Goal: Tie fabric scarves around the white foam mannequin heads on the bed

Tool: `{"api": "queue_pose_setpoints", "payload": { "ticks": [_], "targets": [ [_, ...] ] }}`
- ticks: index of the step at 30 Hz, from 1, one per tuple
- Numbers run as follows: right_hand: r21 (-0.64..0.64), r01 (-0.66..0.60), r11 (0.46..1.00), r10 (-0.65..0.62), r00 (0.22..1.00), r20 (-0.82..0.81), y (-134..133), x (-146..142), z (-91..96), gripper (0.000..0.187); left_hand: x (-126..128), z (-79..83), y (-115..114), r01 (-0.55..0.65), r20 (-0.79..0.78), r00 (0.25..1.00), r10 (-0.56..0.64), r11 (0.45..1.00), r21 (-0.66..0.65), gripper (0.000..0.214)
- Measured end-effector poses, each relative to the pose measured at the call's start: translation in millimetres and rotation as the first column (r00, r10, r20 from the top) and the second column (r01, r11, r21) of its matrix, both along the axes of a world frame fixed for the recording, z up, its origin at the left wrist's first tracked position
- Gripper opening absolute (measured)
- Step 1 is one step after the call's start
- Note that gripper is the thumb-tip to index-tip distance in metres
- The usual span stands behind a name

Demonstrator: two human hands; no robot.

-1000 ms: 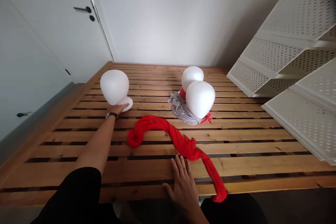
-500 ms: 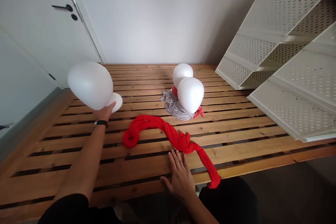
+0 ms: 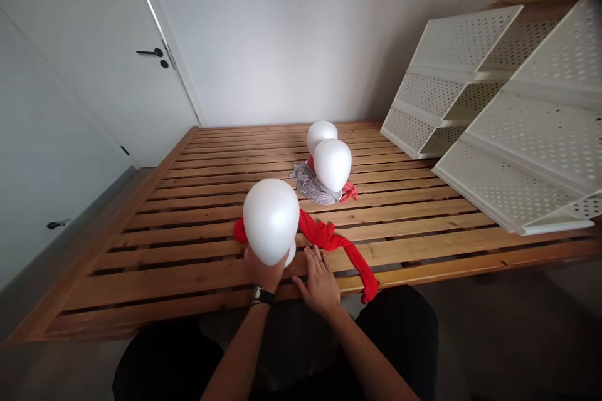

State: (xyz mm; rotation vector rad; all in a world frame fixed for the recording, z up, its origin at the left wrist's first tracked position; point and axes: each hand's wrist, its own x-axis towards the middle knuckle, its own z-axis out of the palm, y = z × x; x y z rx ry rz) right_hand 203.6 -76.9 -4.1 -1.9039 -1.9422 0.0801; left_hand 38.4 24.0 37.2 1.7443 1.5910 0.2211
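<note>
My left hand (image 3: 264, 269) is closed around the neck of a white mannequin head (image 3: 271, 219), held upright near the front of the slatted wooden surface (image 3: 188, 279). Part of its round base shows at the right of the hand. My right hand (image 3: 320, 282) lies flat on the front slats with fingers spread, just below a red scarf (image 3: 324, 235). The scarf stretches twisted across the slats, partly hidden behind the held head, and one end hangs at the front edge.
Two more white mannequin heads (image 3: 332, 165) stand farther back, with grey cloth (image 3: 313, 185) and red cloth (image 3: 348, 191) around their bases. White perforated racks (image 3: 531, 144) stand on the right. A white door (image 3: 103, 75) with a black handle is at the left, beside the wall.
My left hand has brought the mannequin head from the left to the front middle, now before the red scarf. My right hand stays flat on the slats. The camera view has shifted.
</note>
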Motion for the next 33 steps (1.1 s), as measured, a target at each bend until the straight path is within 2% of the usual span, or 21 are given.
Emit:
{"api": "queue_pose_setpoints", "payload": {
  "ticks": [1, 2, 4, 6, 7, 9, 12, 14, 17, 19, 21, 23, 25, 27, 29, 31, 33],
  "targets": [
    [0.000, -0.007, 1.000, 0.007, 1.000, -0.004, -0.3, 0.2, -0.6, 0.078, 9.8, -6.4, -6.6, -0.078, -0.084, 0.993, 0.085, 0.993, 0.089, 0.087],
    [-0.004, -0.015, 1.000, 0.015, 1.000, -0.010, -0.4, 0.4, -1.0, 0.077, 18.1, -12.4, -11.6, -0.185, -0.131, 0.968, 0.216, 0.958, 0.218, 0.091],
    [-0.015, -0.030, 0.999, 0.029, 0.999, -0.025, -0.2, 0.6, -1.7, 0.076, 30.0, -23.7, -18.2, -0.354, -0.068, 0.904, 0.423, 0.827, 0.437, 0.103],
    [-0.021, -0.037, 0.999, 0.036, 0.999, -0.039, 0.2, 0.5, -2.2, 0.075, 36.3, -33.7, -21.0, -0.448, 0.065, 0.861, 0.504, 0.693, 0.565, 0.110],
    [-0.018, -0.036, 0.999, 0.035, 0.998, -0.044, 0.4, 0.3, -2.6, 0.075, 38.0, -37.8, -21.2, -0.467, 0.103, 0.851, 0.515, 0.653, 0.597, 0.110],
    [-0.007, -0.026, 1.000, 0.026, 0.998, -0.052, 0.7, 0.1, -3.9, 0.073, 40.3, -43.7, -20.8, -0.474, 0.126, 0.847, 0.517, 0.624, 0.622, 0.106],
    [0.019, -0.023, 1.000, 0.024, 0.998, -0.052, 1.3, 0.2, -6.6, 0.070, 40.5, -47.0, -22.9, -0.479, 0.133, 0.846, 0.516, 0.627, 0.615, 0.107],
    [0.037, -0.025, 0.999, 0.027, 0.998, -0.048, 1.2, 0.9, -8.4, 0.069, 33.0, -47.6, -29.1, -0.480, 0.149, 0.857, 0.494, 0.658, 0.580, 0.114],
    [0.077, -0.012, 0.997, 0.016, 0.999, -0.046, 0.2, 2.6, -10.8, 0.067, -1.8, -49.1, -39.9, -0.451, 0.198, 0.888, 0.415, 0.702, 0.551, 0.121],
    [0.112, 0.003, 0.994, 0.002, 0.999, -0.050, -0.4, 3.7, -12.5, 0.064, -38.4, -48.7, -37.8, -0.409, 0.230, 0.912, 0.341, 0.690, 0.597, 0.112],
    [0.142, 0.011, 0.990, -0.004, 0.999, -0.053, -0.4, 4.5, -14.4, 0.062, -76.0, -43.7, -21.4, -0.335, 0.231, 0.942, 0.243, 0.677, 0.655, 0.085],
    [0.167, 0.010, 0.986, 0.000, 0.998, -0.056, 0.2, 5.1, -16.5, 0.059, -105.2, -33.2, 8.2, -0.225, 0.155, 0.974, 0.162, 0.688, 0.690, 0.060],
    [0.194, 0.007, 0.981, 0.006, 0.998, -0.066, 1.0, 5.6, -18.6, 0.057, -121.1, -20.1, 43.4, -0.101, 0.056, 0.995, 0.085, 0.737, 0.668, 0.056],
    [0.221, 0.009, 0.975, 0.010, 0.996, -0.083, 1.2, 6.1, -20.6, 0.056, -125.1, -7.9, 74.4, -0.007, 0.016, 1.000, -0.003, 0.797, 0.604, 0.056],
    [0.243, 0.019, 0.970, 0.008, 0.994, -0.108, 0.8, 6.1, -22.3, 0.055, -122.2, 2.4, 95.8, 0.032, 0.041, 0.997, -0.065, 0.836, 0.547, 0.043],
    [0.268, 0.044, 0.962, -0.004, 0.989, -0.148, 0.2, 5.4, -23.1, 0.054, -116.9, 13.4, 108.7, 0.019, 0.094, 0.992, -0.080, 0.851, 0.525, 0.022],
    [0.289, 0.077, 0.954, -0.013, 0.976, -0.218, -0.6, 5.0, -22.2, 0.051, -110.2, 30.1, 118.3, -0.018, 0.169, 0.983, -0.078, 0.863, 0.505, 0.014]
  ]
}}
